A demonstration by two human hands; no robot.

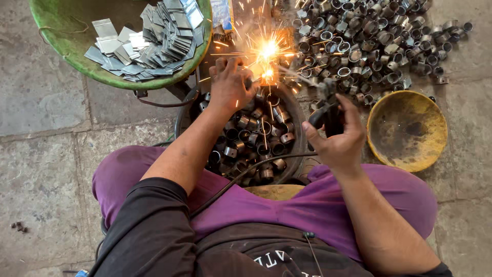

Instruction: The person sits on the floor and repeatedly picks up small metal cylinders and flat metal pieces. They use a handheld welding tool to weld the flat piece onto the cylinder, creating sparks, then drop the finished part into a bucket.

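The person sat on a grey stone floor [46,154], legs in purple trousers drawn around a dark round pan [297,128] filled with short metal ring pieces [256,143]. The left hand [228,84] reached forward over the far rim of that pan, its fingers curled down and pressed together around a small workpiece [266,76] at the welding point; the piece itself was washed out by glare, so its shape could not be told. A bright burst of sparks [268,50] sprayed outward just beyond the fingertips.

The right hand [335,136] was closed in a grip around a dark electrode holder [328,113], thumb laid along its side, with a thin rod [294,72] running up and left from it to the glowing spot. A black cable [241,177] ran from that hand's side across the lap.

Beyond the sparks lay a wide heap of loose metal rings [369,38], spread over the floor at the upper right. Just below that heap, to the right of the right hand, sat a shallow yellow bowl [407,131], rusty and stained inside. At the upper left stood a green basin [61,56] holding stacks of flat grey sheet-metal blanks [164,38]. Between the basin and the ring heap, at the top edge, lay a small bluish printed packet [222,13], rectangular, partly hidden by glare
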